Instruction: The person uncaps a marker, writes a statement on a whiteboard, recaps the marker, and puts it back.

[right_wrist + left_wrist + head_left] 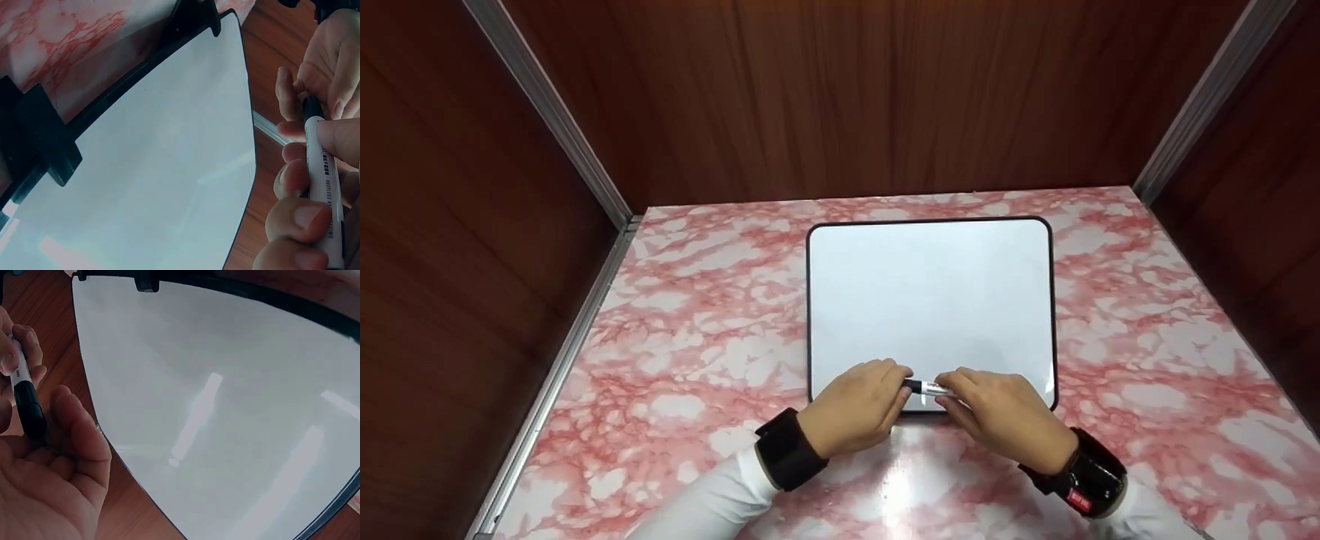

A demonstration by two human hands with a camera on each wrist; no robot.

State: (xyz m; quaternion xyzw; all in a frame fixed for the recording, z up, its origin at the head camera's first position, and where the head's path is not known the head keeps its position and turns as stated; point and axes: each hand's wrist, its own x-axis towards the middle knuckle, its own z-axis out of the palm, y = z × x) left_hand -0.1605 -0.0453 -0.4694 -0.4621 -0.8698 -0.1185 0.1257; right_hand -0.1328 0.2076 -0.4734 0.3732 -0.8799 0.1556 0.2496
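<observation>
Both hands meet at a white whiteboard marker (933, 388) with a black cap (28, 408), over the near edge of a black-framed whiteboard (930, 300). My right hand (997, 409) grips the white barrel, its fingers wrapped along the printed side in the right wrist view. From the other end, my left hand (859, 405) holds the capped tip between thumb and curled fingers. The marker lies roughly level, pointing left in the head view. The board's white face bears no marks, only light reflections.
Black clip-like brackets (50, 135) sit on the board's frame. Beneath is a red-and-white marbled table (697, 337). Brown wood-grain panels (885, 97) close off the back and both sides, with metal strips (562, 105) at the corners.
</observation>
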